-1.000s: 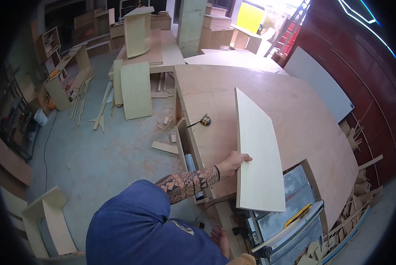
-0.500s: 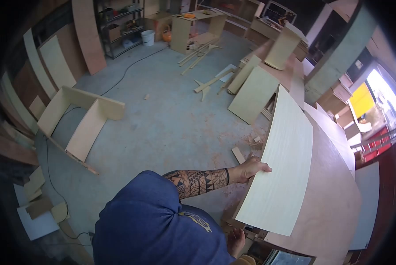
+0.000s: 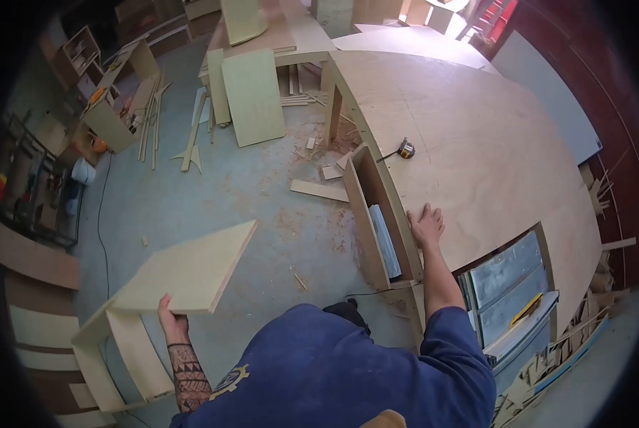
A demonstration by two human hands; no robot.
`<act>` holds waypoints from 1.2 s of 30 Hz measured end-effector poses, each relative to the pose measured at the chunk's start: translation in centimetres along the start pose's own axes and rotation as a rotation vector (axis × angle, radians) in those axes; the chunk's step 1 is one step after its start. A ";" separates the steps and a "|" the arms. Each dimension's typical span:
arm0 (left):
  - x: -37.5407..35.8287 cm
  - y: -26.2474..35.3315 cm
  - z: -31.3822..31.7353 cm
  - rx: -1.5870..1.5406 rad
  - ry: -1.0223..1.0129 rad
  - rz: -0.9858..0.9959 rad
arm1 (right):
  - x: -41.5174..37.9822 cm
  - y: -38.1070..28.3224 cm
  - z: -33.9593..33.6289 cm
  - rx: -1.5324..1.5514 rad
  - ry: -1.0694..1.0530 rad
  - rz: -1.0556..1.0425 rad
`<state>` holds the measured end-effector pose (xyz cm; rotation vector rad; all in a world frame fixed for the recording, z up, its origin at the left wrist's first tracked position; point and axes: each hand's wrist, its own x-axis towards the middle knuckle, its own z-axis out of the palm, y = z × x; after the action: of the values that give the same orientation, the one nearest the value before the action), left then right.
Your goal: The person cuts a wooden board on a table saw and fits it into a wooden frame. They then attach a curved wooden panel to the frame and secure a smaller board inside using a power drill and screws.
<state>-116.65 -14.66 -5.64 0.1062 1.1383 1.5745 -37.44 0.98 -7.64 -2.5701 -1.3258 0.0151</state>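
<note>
My left hand is closed on the near edge of a pale wooden panel, which hangs tilted out over the floor on the left. Behind and below it, an open wooden frame stands on the floor and is partly covered by the panel. My right hand lies on the plywood worktop with its fingers spread. Beyond that hand, a tape measure rests near the worktop's edge. A narrow wooden box with grey-blue pieces inside is fixed along the side.
A metal machine bed is set into the worktop, with a yellow tool on its rail. Wood offcuts and shavings litter the floor. A black cable runs along the left. Scrap strips are heaped at the right.
The pale panel has moved off the worktop to the left in my left hand, uncovering the tape measure. My right hand now lies on the worktop. The view has turned right.
</note>
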 end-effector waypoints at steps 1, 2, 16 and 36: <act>-2.1 -0.9 -3.7 -0.015 0.180 0.105 | 0.4 0.8 1.7 0.043 -0.028 0.071; -3.6 -1.3 -5.4 -0.031 0.274 0.088 | 0.1 -0.2 0.7 -0.006 0.047 0.051; -12.0 -7.4 -17.4 1.039 0.020 -0.536 | 0.3 -1.2 -0.9 -0.052 0.078 0.032; -10.1 -11.0 -13.0 -0.426 0.695 -0.110 | 0.0 -0.5 0.2 -0.082 0.130 0.008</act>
<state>-112.98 -31.56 -15.29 -0.8279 1.2596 1.7685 -37.81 1.29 -7.69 -2.5935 -1.2942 -0.2058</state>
